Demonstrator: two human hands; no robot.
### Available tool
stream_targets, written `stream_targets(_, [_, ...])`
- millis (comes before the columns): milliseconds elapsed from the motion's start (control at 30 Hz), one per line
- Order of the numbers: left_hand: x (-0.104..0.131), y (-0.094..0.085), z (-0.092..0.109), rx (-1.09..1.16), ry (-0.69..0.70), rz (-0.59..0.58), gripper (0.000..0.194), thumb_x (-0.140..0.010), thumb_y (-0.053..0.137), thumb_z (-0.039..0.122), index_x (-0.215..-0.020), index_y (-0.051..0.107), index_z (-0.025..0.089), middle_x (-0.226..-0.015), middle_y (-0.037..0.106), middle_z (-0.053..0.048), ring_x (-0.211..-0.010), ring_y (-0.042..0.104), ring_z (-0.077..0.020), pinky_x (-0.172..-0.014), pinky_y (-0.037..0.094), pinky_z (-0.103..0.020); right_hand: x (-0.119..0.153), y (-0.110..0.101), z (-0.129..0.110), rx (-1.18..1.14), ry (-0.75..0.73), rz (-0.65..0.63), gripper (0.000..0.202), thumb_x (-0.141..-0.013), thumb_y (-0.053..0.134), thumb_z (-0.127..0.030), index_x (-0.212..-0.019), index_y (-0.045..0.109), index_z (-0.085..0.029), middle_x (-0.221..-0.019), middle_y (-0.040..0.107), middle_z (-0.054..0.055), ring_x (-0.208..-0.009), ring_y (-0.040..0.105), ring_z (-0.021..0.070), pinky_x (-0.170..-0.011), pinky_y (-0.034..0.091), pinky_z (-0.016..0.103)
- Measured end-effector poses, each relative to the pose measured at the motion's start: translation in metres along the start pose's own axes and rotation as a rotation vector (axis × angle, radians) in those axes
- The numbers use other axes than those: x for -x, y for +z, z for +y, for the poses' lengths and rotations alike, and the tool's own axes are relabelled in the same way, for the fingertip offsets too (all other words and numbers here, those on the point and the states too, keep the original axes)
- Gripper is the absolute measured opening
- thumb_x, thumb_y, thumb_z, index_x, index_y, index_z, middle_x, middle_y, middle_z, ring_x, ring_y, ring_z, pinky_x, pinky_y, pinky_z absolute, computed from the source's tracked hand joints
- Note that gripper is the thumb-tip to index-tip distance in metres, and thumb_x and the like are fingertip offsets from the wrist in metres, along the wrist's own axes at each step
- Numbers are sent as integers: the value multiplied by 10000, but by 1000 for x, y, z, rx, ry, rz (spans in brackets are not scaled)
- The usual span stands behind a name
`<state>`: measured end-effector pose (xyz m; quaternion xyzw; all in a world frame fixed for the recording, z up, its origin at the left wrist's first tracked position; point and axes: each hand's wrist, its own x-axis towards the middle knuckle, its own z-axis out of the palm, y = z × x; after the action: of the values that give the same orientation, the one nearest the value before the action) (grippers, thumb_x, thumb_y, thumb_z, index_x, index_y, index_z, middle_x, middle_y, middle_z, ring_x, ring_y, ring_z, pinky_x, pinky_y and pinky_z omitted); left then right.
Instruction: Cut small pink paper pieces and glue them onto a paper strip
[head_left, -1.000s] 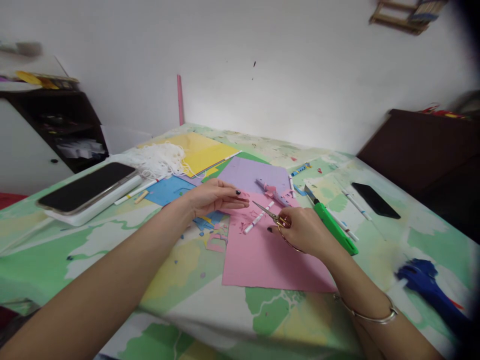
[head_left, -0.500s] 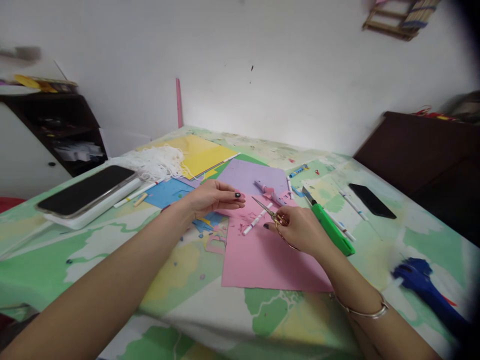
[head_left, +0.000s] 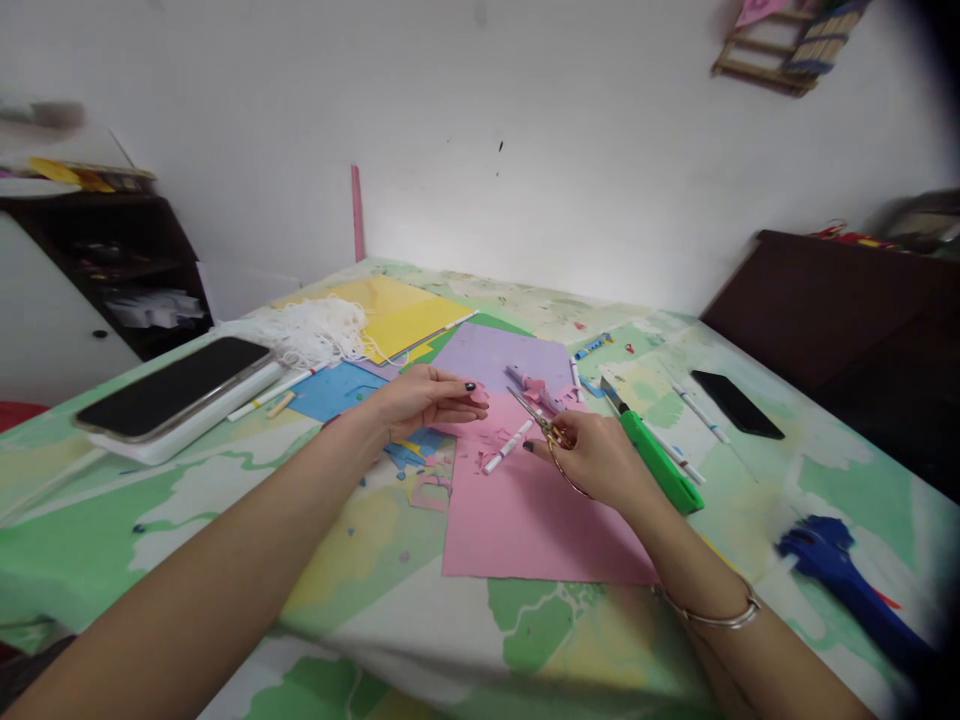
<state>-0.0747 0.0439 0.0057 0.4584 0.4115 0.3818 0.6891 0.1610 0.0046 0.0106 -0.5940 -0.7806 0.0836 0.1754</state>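
Between thumb and fingers, my left hand (head_left: 431,400) pinches a small pink paper piece (head_left: 479,394). My right hand (head_left: 600,455) is closed round the gold handles of a pair of scissors (head_left: 555,437), whose slim blades point up and left toward that piece without touching it. Below both hands lies a pink sheet (head_left: 540,525) with small pink scraps (head_left: 491,442) and a white marker (head_left: 510,447) on it. A lilac sheet (head_left: 499,350) is behind it. Just beyond my right hand rests a green utility knife (head_left: 660,460) with its blade out.
White yarn (head_left: 307,330) and yellow sheets (head_left: 409,315) lie at the back left, near a phone on a white box (head_left: 176,390). On the right are a black phone (head_left: 737,403) and a blue glue gun (head_left: 840,570). Blue paper (head_left: 337,387) sits left of my left hand.
The scissors' blades have parted slightly. My hands keep nearly the same places, and the pink piece shows more clearly in my left fingers. The whole view has shifted a little.
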Motion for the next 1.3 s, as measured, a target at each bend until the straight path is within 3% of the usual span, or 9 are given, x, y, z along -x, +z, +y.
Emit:
stream_targets(333, [-4,-5,-3,-39,21,93,160,-622,763,129,-739,667,77,-793,724,-114,-796,694,-203,-768,558,-255,-4,3,2,16,16,35,300,-731,601,-425,-580,466,-203,-515,485,-26,-509,407,125,-488,245,240])
stream_targets(567, [-8,-12,-8,-250,69,211,166,-611,742,160,-729,645,96,-664,684,-68,-607,652,-147,-607,537,-251,-8,7,7,13,27,23,223,-713,607,-374,-600,528,-198,-558,532,-16,-541,459,132,-500,256,242])
stream_targets(733, [-13,-27,-8,-708,177,388,193,-684,661,286,-764,675,111,-567,641,-55,-475,560,-133,-481,432,-252,-9,9,9,6,33,-22,179,-709,606,-363,-644,597,-197,-595,590,7,-570,509,147,-507,279,242])
stream_targets(900, [-17,-33,-4,-971,330,643,194,-611,693,262,-768,682,148,-787,648,-77,-783,596,-226,-699,427,-312,-6,8,6,77,42,-70,157,-722,560,-310,-628,608,-195,-580,592,22,-550,504,151,-490,254,252])
stream_targets(967, [-18,-28,-6,-1073,429,568,275,-614,703,294,-844,657,151,-901,629,-77,-825,575,-212,-746,413,-308,-5,7,5,99,38,-61,182,-733,545,-314,-611,602,-194,-562,577,22,-535,490,150,-481,243,255])
stream_targets(1067, [-18,-17,-12,-1227,492,192,303,-639,694,317,-876,609,149,-891,614,-53,-790,552,-174,-720,406,-276,-4,7,4,113,12,-57,195,-728,538,-295,-571,590,-191,-538,554,16,-513,461,137,-474,231,253])
stream_targets(1133, [-16,-12,-16,-1287,459,43,264,-642,688,302,-833,589,149,-812,596,-31,-766,532,-167,-678,391,-258,-4,7,4,98,5,-73,165,-709,542,-270,-577,602,-192,-521,542,6,-498,447,127,-472,232,248])
stream_targets(1300, [-10,-9,-15,-1275,296,-14,152,-652,642,255,-710,532,168,-638,498,27,-603,461,-129,-540,323,-230,-4,8,5,58,-2,-96,138,-702,536,-246,-598,610,-195,-483,510,-13,-462,414,113,-468,231,245])
